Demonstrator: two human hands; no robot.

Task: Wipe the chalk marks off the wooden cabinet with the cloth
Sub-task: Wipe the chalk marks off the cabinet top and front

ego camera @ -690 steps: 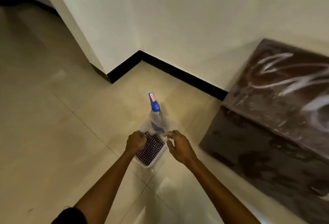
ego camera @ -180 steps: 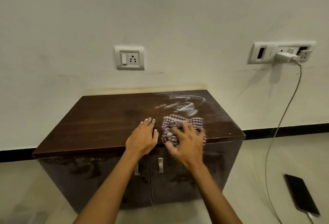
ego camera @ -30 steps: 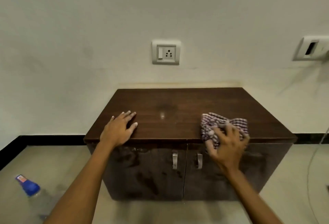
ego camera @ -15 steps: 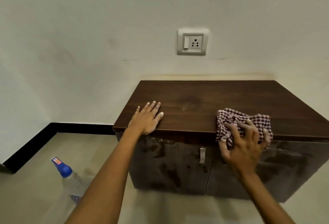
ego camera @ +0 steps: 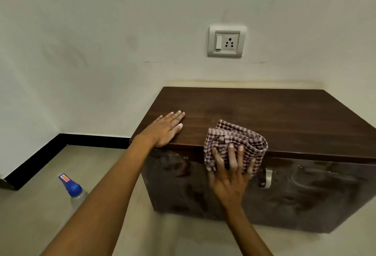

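Observation:
The dark wooden cabinet (ego camera: 274, 113) stands against the wall; no chalk marks show on its top. A bunched checked cloth (ego camera: 238, 139) hangs over the cabinet's front edge. My right hand (ego camera: 230, 174) grips its lower part in front of the door. My left hand (ego camera: 164, 129) lies flat, fingers together, on the top's front left corner and holds nothing.
A spray bottle with a blue cap (ego camera: 73, 190) stands on the tiled floor at the lower left, partly behind my left forearm. A wall socket (ego camera: 226, 41) sits above the cabinet. A metal door handle (ego camera: 266, 177) is right of my right hand.
My right hand has pulled the cloth off the top, over the front edge. The view has swung left, so the cabinet now sits further right. My left hand stays on the corner.

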